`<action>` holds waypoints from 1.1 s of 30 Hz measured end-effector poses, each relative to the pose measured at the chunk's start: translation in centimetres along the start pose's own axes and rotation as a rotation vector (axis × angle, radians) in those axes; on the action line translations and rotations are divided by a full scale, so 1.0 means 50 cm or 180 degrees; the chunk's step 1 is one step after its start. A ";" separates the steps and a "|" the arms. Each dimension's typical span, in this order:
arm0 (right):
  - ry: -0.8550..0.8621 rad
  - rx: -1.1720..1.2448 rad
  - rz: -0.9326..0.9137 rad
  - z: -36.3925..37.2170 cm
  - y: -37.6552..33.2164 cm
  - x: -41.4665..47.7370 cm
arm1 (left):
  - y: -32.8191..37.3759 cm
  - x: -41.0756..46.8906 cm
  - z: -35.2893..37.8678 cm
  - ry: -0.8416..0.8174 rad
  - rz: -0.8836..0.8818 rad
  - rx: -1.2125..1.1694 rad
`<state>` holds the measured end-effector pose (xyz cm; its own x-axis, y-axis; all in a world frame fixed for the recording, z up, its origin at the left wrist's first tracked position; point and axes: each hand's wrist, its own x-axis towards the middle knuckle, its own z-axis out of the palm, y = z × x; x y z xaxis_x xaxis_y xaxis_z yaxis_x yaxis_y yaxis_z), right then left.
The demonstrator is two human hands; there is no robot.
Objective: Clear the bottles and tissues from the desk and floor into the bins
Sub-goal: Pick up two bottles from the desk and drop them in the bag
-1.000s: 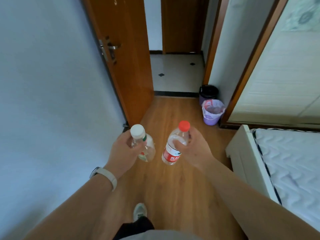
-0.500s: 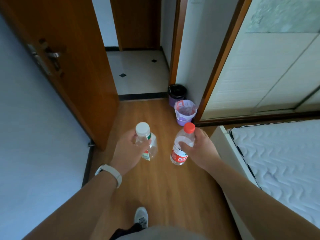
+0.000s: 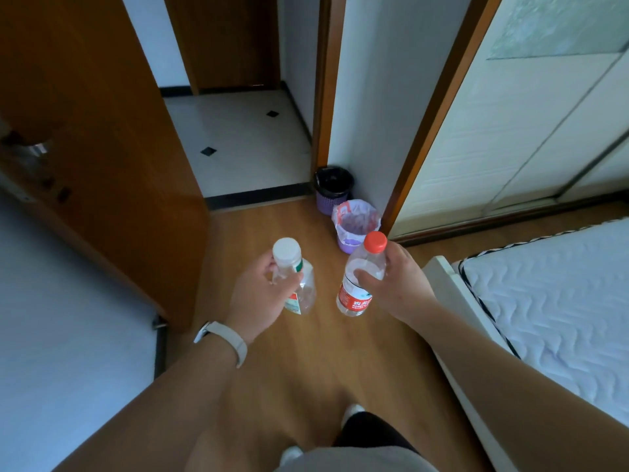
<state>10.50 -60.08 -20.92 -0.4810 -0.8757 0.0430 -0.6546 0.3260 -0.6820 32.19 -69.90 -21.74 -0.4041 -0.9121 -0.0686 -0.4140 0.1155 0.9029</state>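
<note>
My left hand (image 3: 263,296) grips a clear plastic bottle with a white cap (image 3: 287,253) near its neck. My right hand (image 3: 396,287) grips a clear bottle with a red cap and red label (image 3: 355,298) around its upper body. Both bottles hang upright above the wooden floor. Ahead on the floor stand two small purple bins beside the wall corner: the nearer one has a white-pink liner (image 3: 355,221), the farther one a black liner (image 3: 333,187). The nearer bin sits just beyond the red-capped bottle.
An open wooden door (image 3: 112,165) stands on the left, with a tiled hallway (image 3: 245,141) past the threshold. A white bed frame and mattress (image 3: 544,301) fill the right side. A sliding wardrobe door (image 3: 527,131) lies behind the bins. My shoes show at the bottom.
I have walked forward and turned slightly; the bins now appear closer and nearer the centre. Both hands keep hold of their bottles in the same pose.
</note>
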 end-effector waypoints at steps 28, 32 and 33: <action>0.0156 0.0362 0.0415 -0.137 0.256 0.760 | 0.213 0.797 0.272 -0.0456 0.0031 0.0440; 0.0273 0.0312 0.0426 -0.138 0.265 0.820 | 0.214 0.881 0.293 -0.0612 0.0204 0.0487; 0.0301 0.0260 0.0482 -0.136 0.266 0.835 | 0.214 0.900 0.298 -0.0660 0.0217 0.0465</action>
<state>-22.26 -89.89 -23.24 -0.6255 -0.7802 0.0011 -0.5229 0.4181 -0.7428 -2.57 -103.87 -21.50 -0.5873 -0.8020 -0.1088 -0.4874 0.2431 0.8386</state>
